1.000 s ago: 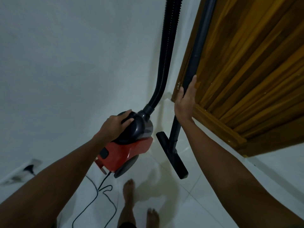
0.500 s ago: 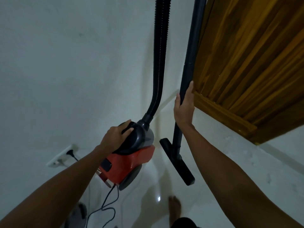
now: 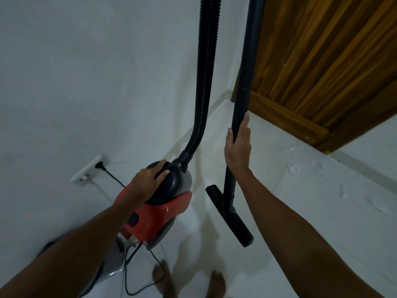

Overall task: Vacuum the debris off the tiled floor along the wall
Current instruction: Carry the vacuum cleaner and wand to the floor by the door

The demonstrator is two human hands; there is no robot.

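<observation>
A red and dark grey canister vacuum point(image 3: 159, 214) hangs off the floor, my left hand point(image 3: 148, 181) gripping its black top handle. A ribbed black hose point(image 3: 205, 78) rises from its front out of the top of the view. My right hand point(image 3: 237, 147) is wrapped around the black rigid wand point(image 3: 242, 87), held upright. The flat black floor nozzle point(image 3: 231, 216) at the wand's end hovers above the white tiled floor point(image 3: 300, 211). Pale debris specks point(image 3: 305, 168) lie on the tiles at right, near the wall.
A wooden door point(image 3: 322, 61) stands at the upper right. A white wall socket point(image 3: 88, 169) at left holds a black plug, and its cord point(image 3: 137, 274) trails to the floor. My bare feet point(image 3: 189, 282) are below. A grey object point(image 3: 111, 261) sits under my left arm.
The view has swung down and right: the door slid up and right, and the socket and debris came into sight. Both hands kept their grips on the vacuum and wand.
</observation>
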